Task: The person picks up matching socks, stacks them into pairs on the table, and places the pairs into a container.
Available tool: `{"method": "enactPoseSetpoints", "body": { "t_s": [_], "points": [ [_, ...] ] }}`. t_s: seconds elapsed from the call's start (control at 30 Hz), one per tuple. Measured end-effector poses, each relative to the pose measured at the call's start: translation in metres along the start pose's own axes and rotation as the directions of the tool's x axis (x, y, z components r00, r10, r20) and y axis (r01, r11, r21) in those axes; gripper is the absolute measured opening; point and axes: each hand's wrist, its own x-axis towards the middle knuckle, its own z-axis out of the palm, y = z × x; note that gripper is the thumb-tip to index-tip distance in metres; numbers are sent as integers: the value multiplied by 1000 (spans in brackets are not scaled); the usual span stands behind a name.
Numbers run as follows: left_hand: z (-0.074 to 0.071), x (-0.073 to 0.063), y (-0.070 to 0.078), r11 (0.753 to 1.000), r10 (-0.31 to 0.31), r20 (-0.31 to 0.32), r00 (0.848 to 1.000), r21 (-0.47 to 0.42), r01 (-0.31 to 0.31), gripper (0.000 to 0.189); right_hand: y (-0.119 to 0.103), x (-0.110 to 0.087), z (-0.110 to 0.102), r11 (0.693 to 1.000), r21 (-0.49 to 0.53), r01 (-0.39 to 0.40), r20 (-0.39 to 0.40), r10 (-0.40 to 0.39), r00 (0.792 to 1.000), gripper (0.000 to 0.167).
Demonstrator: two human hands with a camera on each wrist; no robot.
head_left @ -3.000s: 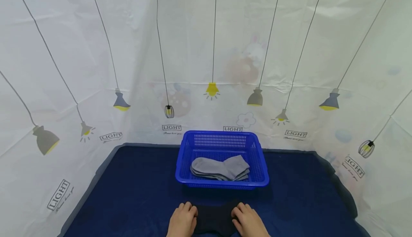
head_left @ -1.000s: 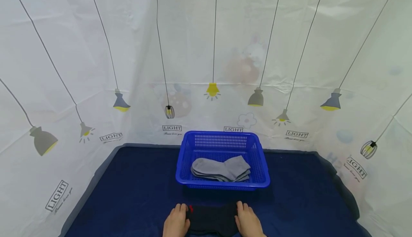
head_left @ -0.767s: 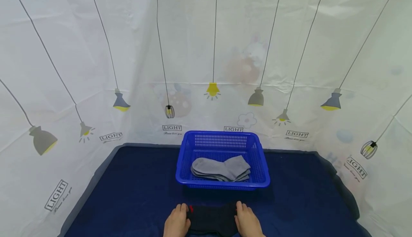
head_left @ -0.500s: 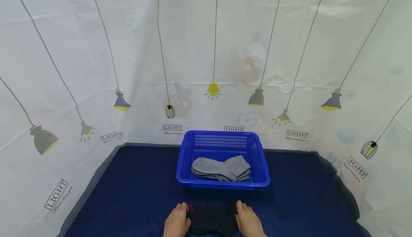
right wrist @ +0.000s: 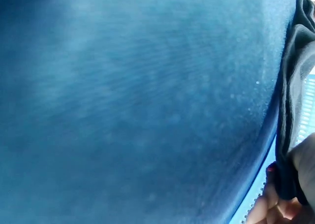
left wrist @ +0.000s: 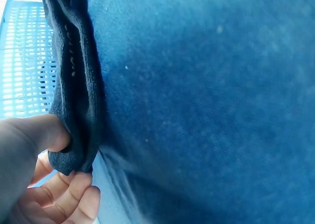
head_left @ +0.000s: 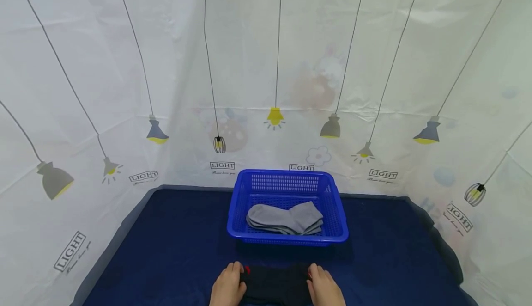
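Observation:
A pair of black socks (head_left: pixel 276 285) stretches sideways between both hands at the front of the table, with a small red mark by its left end. My left hand (head_left: pixel 227 285) pinches that end between thumb and fingers; in the left wrist view the layered fabric (left wrist: pixel 74 101) runs up from the fingertips. At the other end, my right hand (head_left: pixel 325 286) grips the socks, where a bit of red shows beside the fingers. The right wrist view has the dark folds (right wrist: pixel 291 86) at its right edge, partly covered by the thumb.
Just beyond the hands stands a blue plastic basket (head_left: pixel 287 238) holding a stack of folded grey socks (head_left: pixel 287 217). A dark blue cloth (head_left: pixel 174 246) covers the table. White sheeting (head_left: pixel 257 65) printed with lamps encloses the back and sides.
Since three seconds ago the hands have spread apart along the black socks, and the red mark has come into sight. In the last half second the right hand has shifted slightly right.

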Motion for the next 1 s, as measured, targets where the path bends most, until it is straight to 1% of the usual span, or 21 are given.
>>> {"method": "enactPoseSetpoints", "body": {
  "t_s": [0.2, 0.33, 0.4, 0.43, 0.5, 0.57, 0.63, 0.67, 0.73, 0.87, 0.9, 0.97, 1.0],
  "points": [
    [-4, -3, 3, 1000, 25, -22, 999, -11, -25, 23, -3, -7, -8, 999, -2, -37, -63, 37, 997, 27],
    [-8, -5, 7, 999, 33, -40, 999, -15, -34, 22, -5, -11, -16, 999, -11, -38, -114, 36, 993, 27],
    [-10, -6, 9, 999, 45, -72, 996, -8, -46, 23, -5, -12, -19, 999, -11, -31, -147, 29, 989, 27],
    [-10, -7, 10, 998, 60, -98, 993, 1, -60, 24, -5, -13, -20, 1000, -16, -23, -167, 20, 986, 28],
    [-11, -9, 13, 996, 92, -162, 982, 19, -90, 26, -4, -14, -22, 1000, -24, 0, -216, -5, 976, 30],
    [-12, -11, 15, 992, 128, -230, 965, 37, -122, 28, -3, -14, -23, 999, -33, 35, -276, -43, 960, 33],
    [-13, -12, 16, 988, 155, -284, 946, 51, -146, 29, 0, -14, -24, 996, -42, 77, -342, -87, 936, 35],
    [-14, -11, 18, 986, 165, -303, 939, 55, -155, 29, 2, -13, -24, 994, -49, 102, -373, -113, 921, 28],
    [-15, -11, 20, 983, 182, -333, 925, 61, -171, 30, 4, -12, -26, 988, -68, 142, -426, -158, 891, 15],
    [-21, -8, 24, 979, 202, -374, 905, 66, -191, 30, 7, -8, -30, 977, -96, 191, -495, -213, 842, 14],
    [-22, -8, 25, 979, 204, -381, 902, 66, -193, 30, 7, -7, -31, 975, -97, 197, -507, -219, 833, 20],
    [-26, -7, 27, 979, 203, -393, 897, 65, -193, 30, 6, -5, -34, 972, -92, 215, -529, -231, 817, 38],
    [-27, -6, 28, 979, 202, -396, 896, 66, -191, 30, 6, -3, -35, 970, -92, 225, -540, -238, 807, 35]
  ]
}}
